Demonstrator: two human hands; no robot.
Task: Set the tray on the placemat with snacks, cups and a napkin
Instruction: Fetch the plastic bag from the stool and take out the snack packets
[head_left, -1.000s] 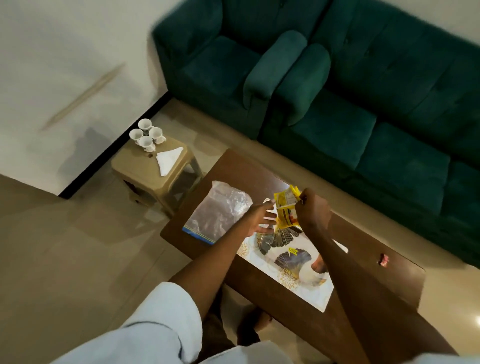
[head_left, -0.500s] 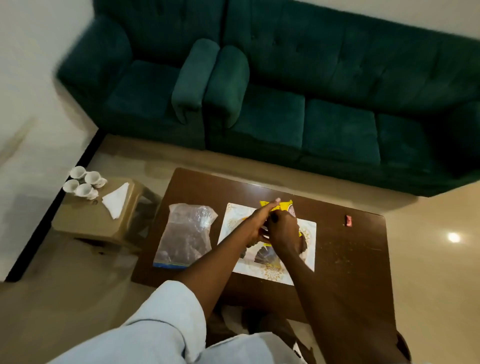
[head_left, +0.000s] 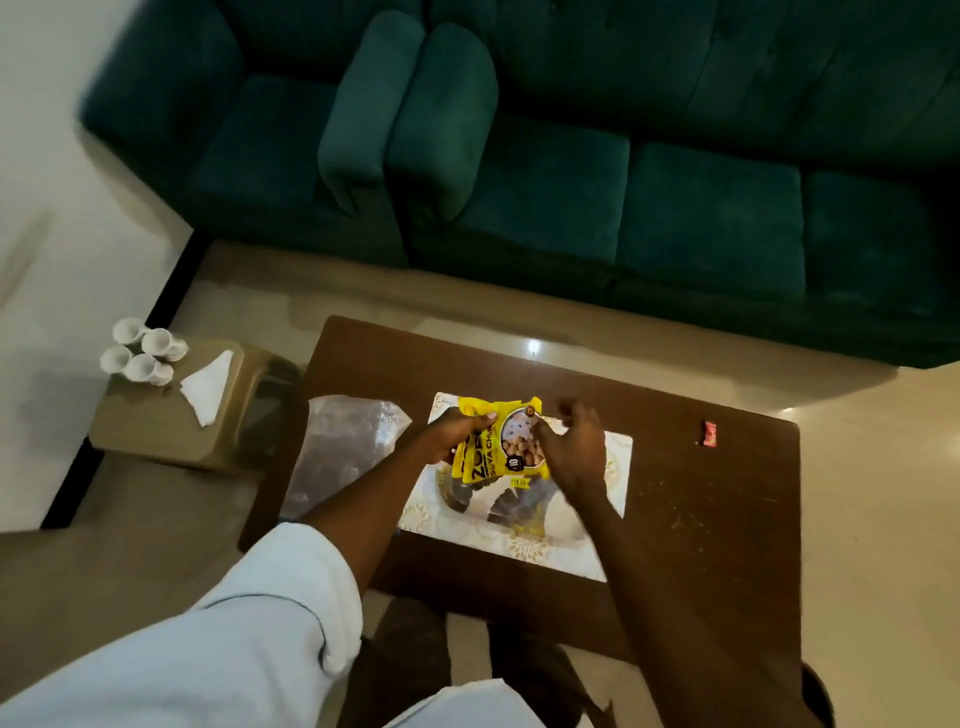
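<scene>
A yellow snack packet (head_left: 501, 441) is held above a white patterned tray (head_left: 519, 509) that lies on the placemat (head_left: 597, 561) on the brown coffee table (head_left: 727, 493). My left hand (head_left: 457, 434) grips the packet's left edge with the thumb on top. My right hand (head_left: 571, 449) has its fingers curled at the packet's right edge and seems to pinch it. Several white cups (head_left: 140, 353) and a folded white napkin (head_left: 208, 387) sit on a tan plastic stool (head_left: 171, 431) to the table's left.
A clear plastic bag (head_left: 343, 447) lies on the table left of the placemat. A small red wrapper (head_left: 709, 434) lies near the table's right end. A dark green sofa (head_left: 571, 156) runs behind the table. My feet (head_left: 467, 665) stand under the near edge.
The view has swung so the table sits square to me. The packet has dropped lower over the tray and turned face up, held now at both side edges.
</scene>
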